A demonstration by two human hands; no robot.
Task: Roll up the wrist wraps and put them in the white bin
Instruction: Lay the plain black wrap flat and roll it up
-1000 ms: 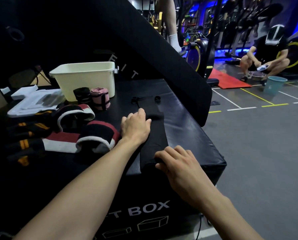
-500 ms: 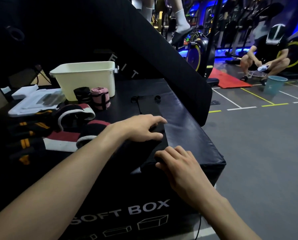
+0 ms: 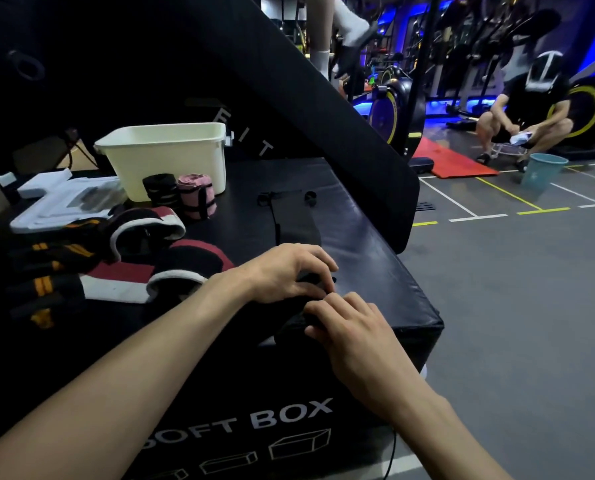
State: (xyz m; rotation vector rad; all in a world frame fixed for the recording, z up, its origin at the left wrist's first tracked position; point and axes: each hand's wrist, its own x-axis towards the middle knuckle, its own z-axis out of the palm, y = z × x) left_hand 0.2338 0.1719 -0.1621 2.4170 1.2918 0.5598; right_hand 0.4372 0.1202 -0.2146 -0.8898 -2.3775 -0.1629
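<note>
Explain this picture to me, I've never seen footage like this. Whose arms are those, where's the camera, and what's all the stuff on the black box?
The camera sits on a person's head, looking down at their own bare arms. No machine is involved. The left hand and right hand both grip the near end of a black wrist wrap stretched along a padded gym box, apparently beginning to roll it. Farther back stands the white bin, with a black roll and a pink roll in front of it. Loose red-and-white wraps and black-and-orange wraps lie to the left.
</note>
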